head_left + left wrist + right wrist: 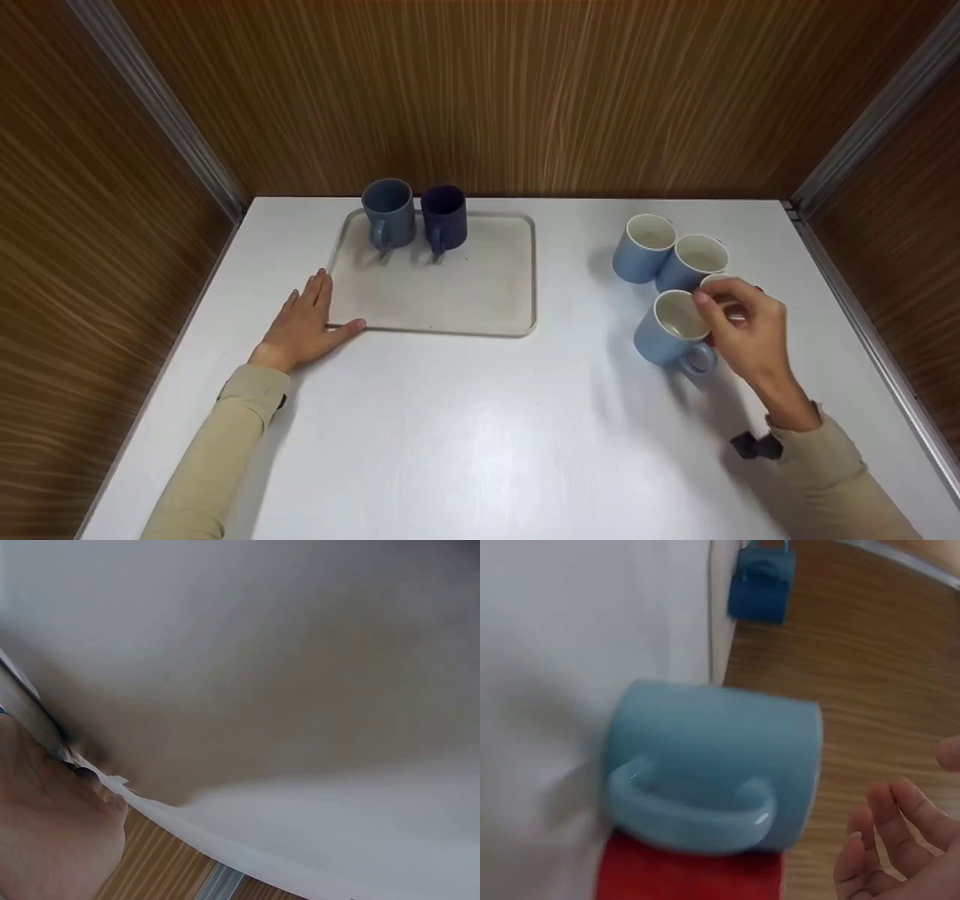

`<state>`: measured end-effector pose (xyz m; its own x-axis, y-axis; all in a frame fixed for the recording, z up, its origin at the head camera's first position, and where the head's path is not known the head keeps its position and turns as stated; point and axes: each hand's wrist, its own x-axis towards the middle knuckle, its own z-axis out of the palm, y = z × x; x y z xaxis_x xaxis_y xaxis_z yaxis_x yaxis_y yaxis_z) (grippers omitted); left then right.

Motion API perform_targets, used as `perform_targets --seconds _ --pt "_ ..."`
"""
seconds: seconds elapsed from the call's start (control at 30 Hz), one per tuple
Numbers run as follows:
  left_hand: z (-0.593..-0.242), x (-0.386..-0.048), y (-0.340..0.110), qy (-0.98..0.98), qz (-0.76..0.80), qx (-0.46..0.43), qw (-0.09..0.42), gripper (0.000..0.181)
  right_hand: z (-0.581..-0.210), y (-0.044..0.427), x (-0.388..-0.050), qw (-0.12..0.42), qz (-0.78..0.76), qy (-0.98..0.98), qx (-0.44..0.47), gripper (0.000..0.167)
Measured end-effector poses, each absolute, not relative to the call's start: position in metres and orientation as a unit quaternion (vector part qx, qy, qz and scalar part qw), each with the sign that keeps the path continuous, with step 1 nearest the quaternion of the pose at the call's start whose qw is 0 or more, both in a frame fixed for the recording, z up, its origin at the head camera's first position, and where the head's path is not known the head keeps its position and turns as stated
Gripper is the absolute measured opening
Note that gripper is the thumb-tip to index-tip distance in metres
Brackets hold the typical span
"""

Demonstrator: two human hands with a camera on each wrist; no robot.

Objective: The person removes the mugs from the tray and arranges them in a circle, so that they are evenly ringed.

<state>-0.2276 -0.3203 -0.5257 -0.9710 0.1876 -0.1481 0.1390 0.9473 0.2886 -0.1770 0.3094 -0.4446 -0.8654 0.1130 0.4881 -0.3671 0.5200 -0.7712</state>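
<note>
So the shiny light blue ceramic mug [660,341] stood upright on the right of the smooth white table [450,435], right beside a red ceramic mug [690,870]. I figured it'd be fairly light, rigid, slick and chippable, so handle or rim seemed the best grab. The right hand [750,330] hung near the rim, thumb and curved fingers apart, gripping nothing. The left hand's [304,326] straight fingers rested along the beige rectangular tray's [427,296] edge, thumb spread.
</note>
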Motion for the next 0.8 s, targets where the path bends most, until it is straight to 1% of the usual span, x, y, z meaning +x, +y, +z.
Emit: perform_targets --seconds 0.13,0.4,0.57,0.8 --pt "-0.526 -0.228 -0.319 0.983 0.139 0.083 0.090 0.121 -0.433 0.287 -0.192 0.225 0.460 -0.851 0.116 0.011" --pt "-0.526 -0.229 -0.320 0.982 0.141 0.084 0.089 0.121 -0.415 0.235 -0.226 0.143 0.466 -0.853 0.188 0.019" --pt "-0.527 -0.228 -0.324 0.983 0.140 0.080 0.090 0.122 -0.406 0.201 -0.249 0.085 0.461 -0.861 0.198 0.029" --pt "-0.526 -0.229 -0.323 0.982 0.138 0.085 0.092 0.122 -0.405 0.164 -0.277 0.051 0.457 -0.866 0.194 0.033"
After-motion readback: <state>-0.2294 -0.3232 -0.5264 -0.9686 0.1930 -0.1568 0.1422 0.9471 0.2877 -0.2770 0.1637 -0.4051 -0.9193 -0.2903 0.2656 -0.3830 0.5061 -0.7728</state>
